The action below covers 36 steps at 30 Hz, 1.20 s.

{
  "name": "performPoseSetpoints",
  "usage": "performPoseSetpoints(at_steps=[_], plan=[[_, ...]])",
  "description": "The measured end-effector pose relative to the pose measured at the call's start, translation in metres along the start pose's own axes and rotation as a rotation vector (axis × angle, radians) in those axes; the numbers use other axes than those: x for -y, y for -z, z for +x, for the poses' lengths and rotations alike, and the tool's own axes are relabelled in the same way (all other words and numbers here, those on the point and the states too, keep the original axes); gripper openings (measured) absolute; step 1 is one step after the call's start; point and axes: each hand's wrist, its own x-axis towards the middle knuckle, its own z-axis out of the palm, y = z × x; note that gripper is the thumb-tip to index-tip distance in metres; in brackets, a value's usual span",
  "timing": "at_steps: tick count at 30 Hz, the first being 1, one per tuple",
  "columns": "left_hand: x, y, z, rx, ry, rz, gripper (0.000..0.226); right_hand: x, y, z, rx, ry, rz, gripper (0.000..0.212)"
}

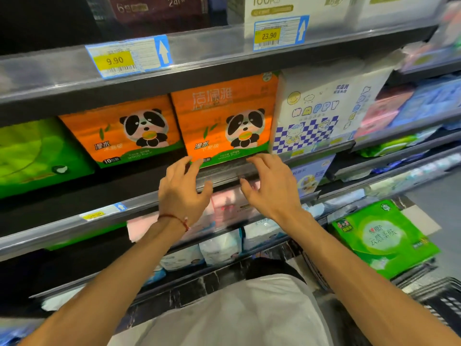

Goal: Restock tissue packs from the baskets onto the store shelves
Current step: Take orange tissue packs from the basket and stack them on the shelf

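Left hand (184, 193), right hand (272, 188) — fingers spread, empty | shelf (139, 201) holds orange panda pack (224, 118) | green pack (384, 238) near basket (444, 303)

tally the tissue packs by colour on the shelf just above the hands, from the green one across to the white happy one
green pack: 1
orange panda packs: 2
white checkered pack: 1
total: 4

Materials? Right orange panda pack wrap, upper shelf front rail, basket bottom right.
Right orange panda pack: likely thin glossy plastic film; sheen, soft creases. Shelf front rail: grey and glossy, metal or plastic-faced; glare streaks. Basket: dark lattice, probably moulded plastic; blurred, unsure.
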Motion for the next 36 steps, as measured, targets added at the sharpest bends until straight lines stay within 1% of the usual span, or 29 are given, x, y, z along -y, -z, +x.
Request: performPoseSetpoints(at_steps=[4, 8, 12, 18, 21, 25, 32, 36], plan=[[-0.01, 0.019, -0.019, 0.077, -0.164, 0.133, 0.057, 0.0, 0.026, -0.032, 0.057, 0.06, -0.177, 0.055], [-0.023, 0.028, -0.037, 0.08, -0.33, 0.175, 0.048, -0.008, 0.048, -0.066, 0.114, 0.084, -0.272, 0.056], [-0.046, 0.029, -0.054, 0.151, -0.412, 0.194, 0.047, -0.018, 0.071, -0.101, 0.169, 0.055, -0.372, 0.056], [-0.106, 0.021, -0.085, 0.3, -0.461, 0.231, 0.059, -0.042, 0.098, -0.165, 0.159, -0.051, -0.391, 0.056], [-0.14, 0.014, -0.103, 0.376, -0.504, 0.264, 0.064, -0.056, 0.115, -0.203, 0.164, -0.118, -0.4, 0.061], [-0.201, -0.002, -0.136, 0.42, -0.604, 0.246, 0.062, -0.083, 0.145, -0.269, 0.166, -0.224, -0.397, 0.067], [-0.319, -0.039, -0.208, 0.557, -0.771, 0.231, 0.066, -0.14, 0.204, -0.402, 0.156, -0.366, -0.41, 0.064], [-0.378, -0.057, -0.248, 0.61, -0.848, 0.21, 0.064, -0.164, 0.234, -0.469, 0.16, -0.499, -0.407, 0.06]])
